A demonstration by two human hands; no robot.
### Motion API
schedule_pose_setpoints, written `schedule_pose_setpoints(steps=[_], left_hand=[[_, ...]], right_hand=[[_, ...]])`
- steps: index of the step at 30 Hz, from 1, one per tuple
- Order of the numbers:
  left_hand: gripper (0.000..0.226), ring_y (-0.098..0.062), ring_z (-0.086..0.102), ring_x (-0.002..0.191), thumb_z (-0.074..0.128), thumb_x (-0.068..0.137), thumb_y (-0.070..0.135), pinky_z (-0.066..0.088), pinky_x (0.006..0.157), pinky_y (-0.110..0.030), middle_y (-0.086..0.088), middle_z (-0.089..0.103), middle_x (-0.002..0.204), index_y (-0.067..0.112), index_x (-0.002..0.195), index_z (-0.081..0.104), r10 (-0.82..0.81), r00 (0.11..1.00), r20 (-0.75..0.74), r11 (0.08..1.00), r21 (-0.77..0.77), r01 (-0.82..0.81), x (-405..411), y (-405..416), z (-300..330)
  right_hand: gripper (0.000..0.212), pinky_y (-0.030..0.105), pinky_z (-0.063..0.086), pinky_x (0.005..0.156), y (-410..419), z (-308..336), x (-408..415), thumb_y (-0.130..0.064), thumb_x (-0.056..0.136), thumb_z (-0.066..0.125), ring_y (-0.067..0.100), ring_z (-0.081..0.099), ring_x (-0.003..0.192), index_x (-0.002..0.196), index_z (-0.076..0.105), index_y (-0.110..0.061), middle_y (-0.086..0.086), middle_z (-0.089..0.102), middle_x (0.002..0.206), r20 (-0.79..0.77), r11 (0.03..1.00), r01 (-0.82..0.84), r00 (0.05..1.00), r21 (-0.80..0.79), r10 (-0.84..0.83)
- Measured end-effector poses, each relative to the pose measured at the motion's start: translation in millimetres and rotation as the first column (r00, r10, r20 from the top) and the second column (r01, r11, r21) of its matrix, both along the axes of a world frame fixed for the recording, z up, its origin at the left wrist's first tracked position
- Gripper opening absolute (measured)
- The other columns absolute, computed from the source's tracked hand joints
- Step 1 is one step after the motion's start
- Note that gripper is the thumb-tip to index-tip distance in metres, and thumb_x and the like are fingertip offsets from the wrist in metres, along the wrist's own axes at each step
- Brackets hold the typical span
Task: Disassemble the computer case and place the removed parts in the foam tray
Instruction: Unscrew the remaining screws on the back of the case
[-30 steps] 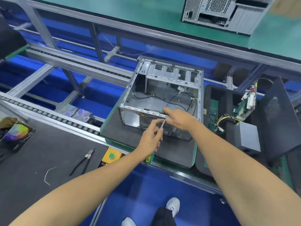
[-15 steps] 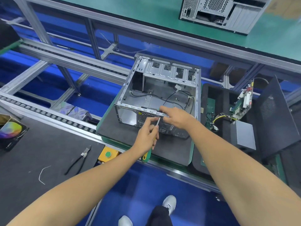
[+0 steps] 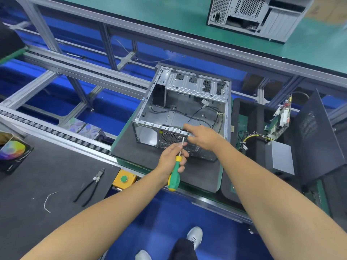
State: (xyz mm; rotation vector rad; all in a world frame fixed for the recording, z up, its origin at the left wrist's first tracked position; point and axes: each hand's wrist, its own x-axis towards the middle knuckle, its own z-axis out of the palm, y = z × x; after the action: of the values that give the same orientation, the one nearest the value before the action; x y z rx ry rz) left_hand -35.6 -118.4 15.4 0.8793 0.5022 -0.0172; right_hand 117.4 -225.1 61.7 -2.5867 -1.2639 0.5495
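- Computer case (image 3: 180, 113), stripped and open-topped, sits at frame centre on a dark foam pad (image 3: 142, 156), loose black cables lying on its floor.
- Right hand (image 3: 201, 136) reaches in from lower right, forearm stretched diagonally, fingers curled over the case's near top rail and pinching at it beside the rear fan grille.
- Left hand (image 3: 171, 158) comes from lower left, just below the right hand, fingers wrapped round a green-and-yellow screwdriver (image 3: 175, 170); shaft slants up toward the rail, tip just under the right hand, handle hanging out below the palm.
- Compared with half a second back: more of the screwdriver handle shows below the left hand, grip now sitting higher, near the shaft; right hand unchanged on the rail; case in the same spot.
- Foam tray (image 3: 242, 109), right of the case, holds a green circuit board (image 3: 279, 121) standing on edge, a grey power supply (image 3: 282, 158) with coloured wires, and a black perforated side panel (image 3: 319, 134) leaning at the far right.
- Lower left on the dark tabletop (image 3: 37, 184): black-handled pliers (image 3: 90, 186) and a small bent white wire (image 3: 48, 201); a yellow box with a green button (image 3: 124, 178) at the conveyor edge.
- Second computer case (image 3: 257, 15) at upper right on the green bench.
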Motion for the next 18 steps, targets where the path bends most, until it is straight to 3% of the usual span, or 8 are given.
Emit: schedule_pose_setpoints(steps=[9, 13, 18], left_hand=[[0.019, -0.014, 0.062, 0.060, 0.069, 0.097, 0.031, 0.043, 0.044, -0.027, -0.007, 0.076, 0.090, 0.018, 0.109, 0.064, 0.036, 0.994, -0.100, 0.980, 0.197, -0.015, -1, -2, 7], [0.024, -0.012, 0.064, 0.062, 0.079, 0.090, 0.030, 0.046, 0.044, -0.027, -0.004, 0.071, 0.083, 0.016, 0.106, 0.069, 0.085, 0.985, -0.152, 0.982, 0.181, -0.057, 3, -1, 13], [0.020, -0.016, 0.076, 0.076, 0.067, 0.099, 0.025, 0.060, 0.055, -0.031, -0.002, 0.071, 0.069, 0.008, 0.108, 0.072, 0.051, 0.986, -0.158, 0.996, 0.082, -0.038, 7, 3, 16]], right_hand=[[0.024, 0.049, 0.054, 0.069, 0, 0, -2, -0.034, 0.091, 0.045, 0.026, 0.057, 0.069, 0.114, 0.040, -0.036, -0.002, 0.054, 0.072, 0.021, 1.000, 0.012, 1.000, -0.020, -0.011], [0.028, 0.049, 0.054, 0.068, 1, 1, -3, -0.036, 0.088, 0.043, 0.026, 0.058, 0.068, 0.115, 0.039, -0.038, 0.000, 0.055, 0.071, 0.019, 1.000, 0.004, 1.000, -0.018, -0.004], [0.027, 0.048, 0.053, 0.068, 2, 2, -3, -0.038, 0.086, 0.042, 0.028, 0.059, 0.070, 0.114, 0.040, -0.038, 0.002, 0.057, 0.073, 0.027, 1.000, 0.003, 1.000, -0.023, -0.003]])
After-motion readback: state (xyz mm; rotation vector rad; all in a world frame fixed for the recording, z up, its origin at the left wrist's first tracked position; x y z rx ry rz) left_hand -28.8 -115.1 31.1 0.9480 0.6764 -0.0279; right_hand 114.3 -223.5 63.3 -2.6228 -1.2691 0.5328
